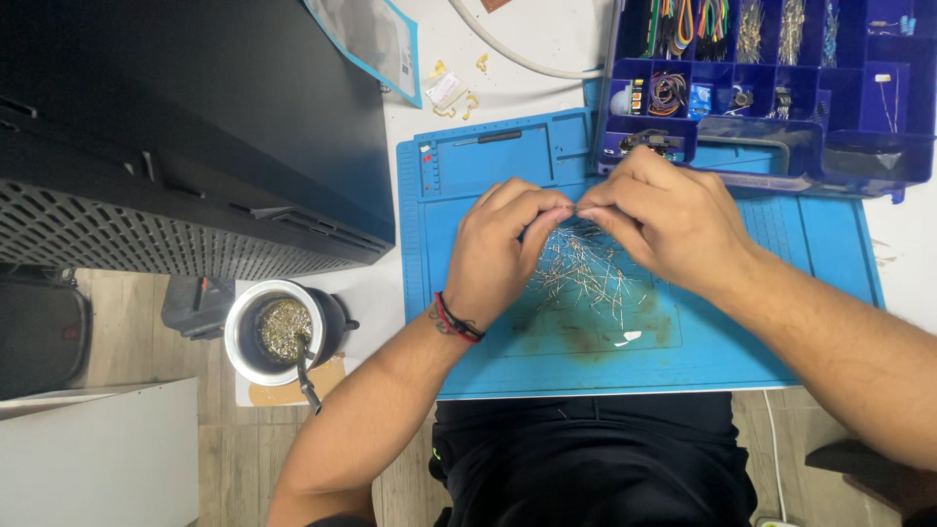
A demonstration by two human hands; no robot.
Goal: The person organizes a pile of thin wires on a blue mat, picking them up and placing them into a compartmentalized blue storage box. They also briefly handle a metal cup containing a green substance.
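A blue mat [781, 342] covers most of the white surface [547, 49] and serves as the landmark here. Off its left edge stands a big black case [195, 127] with a perforated side. Overlapping the mat's upper right corner is a blue compartment box [761, 88] filled with coloured wires and small parts. Beyond the mat's lower left corner sits a metal cup [278, 332] of green herb with a straw in it. Over the mat's middle, the left hand [503, 254] and the right hand [669, 220] meet, fingers pinched together on a thin wire part between them. Directly under the hands, on the mat's centre, lies a pile of wire parts [586, 273], loosely spread.
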